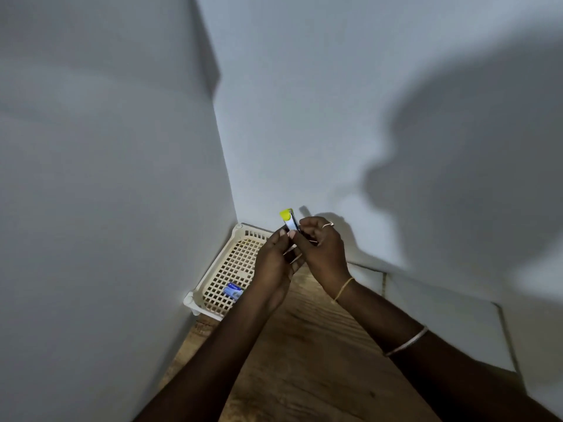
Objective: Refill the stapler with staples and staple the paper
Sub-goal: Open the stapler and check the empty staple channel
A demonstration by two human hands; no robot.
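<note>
A small stapler (289, 219) with a yellow tip and a white and dark body is held upright in the air above the table's far corner. My right hand (320, 248) grips its lower part, which the fingers hide. My left hand (274, 260) pinches it from the left with thumb and fingertips touching the body just below the yellow tip. A small blue staple box (233, 291) lies in the cream lattice basket (213, 278) below my left hand. White paper (441, 315) lies flat on the table to the right, along the wall.
The wooden table (304, 360) is narrow, with white walls closing it in on the left and at the back. The basket fills the far left corner. A large shadow falls on the right wall.
</note>
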